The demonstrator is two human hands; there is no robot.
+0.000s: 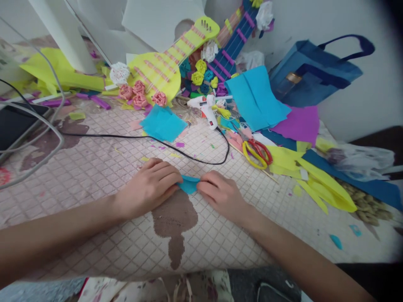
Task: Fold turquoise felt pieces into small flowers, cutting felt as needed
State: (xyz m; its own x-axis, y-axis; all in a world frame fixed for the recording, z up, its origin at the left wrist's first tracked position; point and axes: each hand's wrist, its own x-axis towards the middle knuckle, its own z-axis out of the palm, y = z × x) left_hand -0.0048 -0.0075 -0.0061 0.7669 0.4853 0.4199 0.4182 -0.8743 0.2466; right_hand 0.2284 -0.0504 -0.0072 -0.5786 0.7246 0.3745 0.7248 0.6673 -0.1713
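Note:
A small turquoise felt piece [189, 184] lies on the checked pink cloth [94, 167] between my two hands. My left hand [151, 186] pinches its left end with the fingers closed together. Its right end is gripped by my right hand [220, 193], fingers curled over it. Most of the piece is covered by my fingers. Beyond my hands a black cable [141, 137] runs across the cloth to a white glue gun [206, 107].
A turquoise felt square [163, 123] lies ahead, with yellow and red scissors [256, 153] to the right. Yellow foam guitar shape [163, 63], pink felt roses [138, 94], felt sheets [255, 96] and a blue bag [311, 71] crowd the back. Yellow scraps [315, 180] lie right.

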